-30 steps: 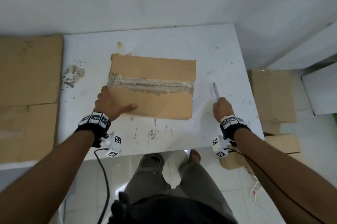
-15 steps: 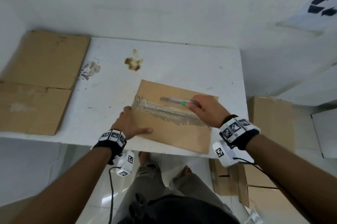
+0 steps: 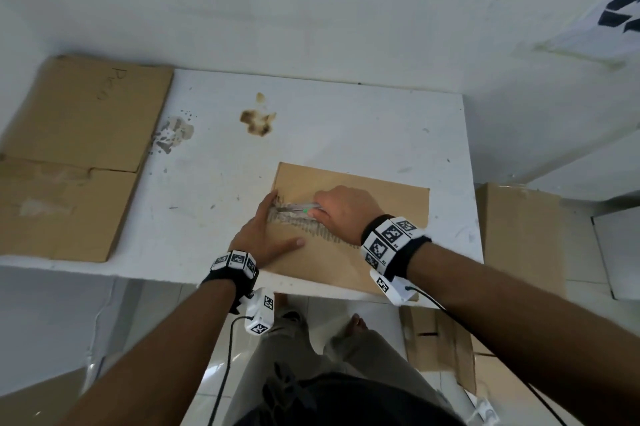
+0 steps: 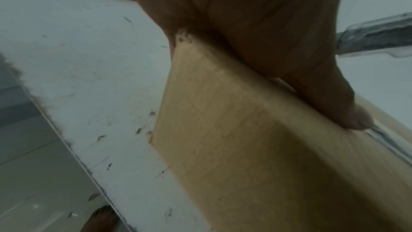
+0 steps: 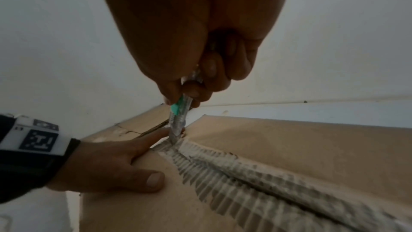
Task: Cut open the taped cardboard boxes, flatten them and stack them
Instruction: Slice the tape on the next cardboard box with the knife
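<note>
My right hand (image 5: 196,70) fingers pinch the utility knife (image 5: 178,121) at the taped cardboard box (image 3: 377,203) seam's left end on the table (image 3: 346,120), just beside my flat, spread left hand (image 3: 266,238): a slip could cut those fingers

My left hand (image 3: 265,238) lies flat, fingers straight and pointing away from me, thumb spread out to the right. My right hand (image 3: 341,209) reaches across in front of it, fingers curled in a tight grip with the thumb pressed on top, knuckles up. Both forearms stretch forward, a banded wrist on each
</note>
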